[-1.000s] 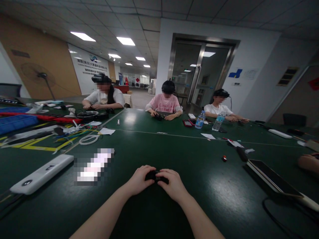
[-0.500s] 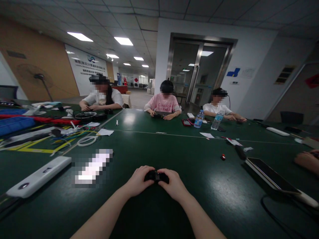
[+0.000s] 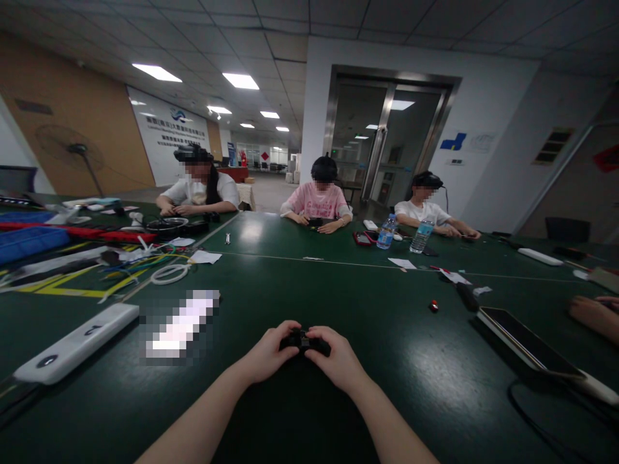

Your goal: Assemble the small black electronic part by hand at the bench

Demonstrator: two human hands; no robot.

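Observation:
Low over the green table, my left hand [image 3: 271, 348] and my right hand [image 3: 336, 354] grip a small black device [image 3: 304, 340] from its two ends. Thumbs lie on the near side and the index fingers curl over the far side. A lighter square patch shows at its middle; its exact kind is too dark to make out. Left of my hands lies a bright, blurred-out phone-like slab [image 3: 184, 325]. Farther right, a small red and black piece [image 3: 434, 306] rests on the table.
A white power bank-like case [image 3: 80, 341] lies at left, near coiled white cable [image 3: 170, 274] and blue trays [image 3: 31, 243]. At right are a dark-screened tablet or phone [image 3: 527, 341] and another person's hand [image 3: 594, 316]. Two bottles [image 3: 387, 232] stand across the green table [image 3: 271, 283], where three people sit.
My hands keep hold of the black device, with only a slight shift of the fingers. Across the table, the middle person's dark object has turned or tilted.

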